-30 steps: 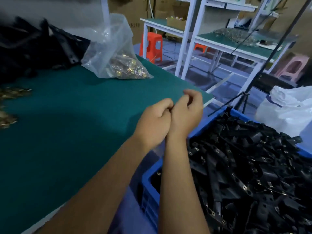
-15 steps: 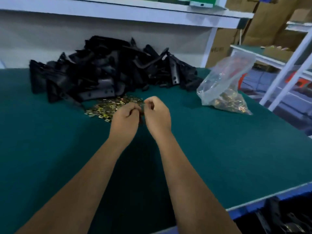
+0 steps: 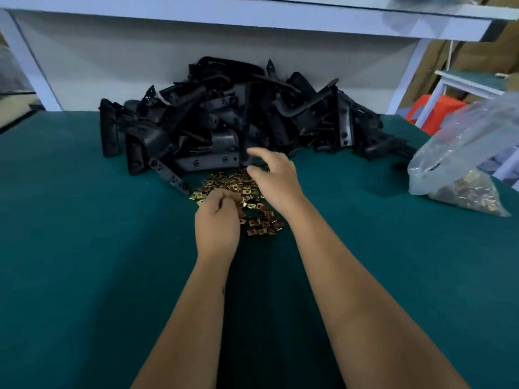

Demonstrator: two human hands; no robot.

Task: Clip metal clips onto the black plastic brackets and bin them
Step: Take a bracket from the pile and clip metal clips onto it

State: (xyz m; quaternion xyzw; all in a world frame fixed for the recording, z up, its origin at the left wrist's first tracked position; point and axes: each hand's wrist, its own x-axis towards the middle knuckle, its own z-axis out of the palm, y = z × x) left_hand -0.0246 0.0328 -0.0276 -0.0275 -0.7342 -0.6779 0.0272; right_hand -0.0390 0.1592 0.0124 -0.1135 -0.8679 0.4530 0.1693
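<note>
Left hand (image 3: 217, 224) is curled over the clips (image 3: 238, 192); its grasp cannot be told. Right hand (image 3: 273, 175) reaches, fingers spread and empty, toward the brackets (image 3: 224, 122) just ahead.

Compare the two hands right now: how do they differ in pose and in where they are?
The left hand is curled, fingertips pinched together over the near edge of the loose metal clips; the right hand is open, fingers spread. The left hand sits nearer the person; the right hand reaches further, to the foot of the black bracket pile. Whether the left hand holds a clip is hidden; the right hand looks empty. Both are bare, above the green table.
</note>
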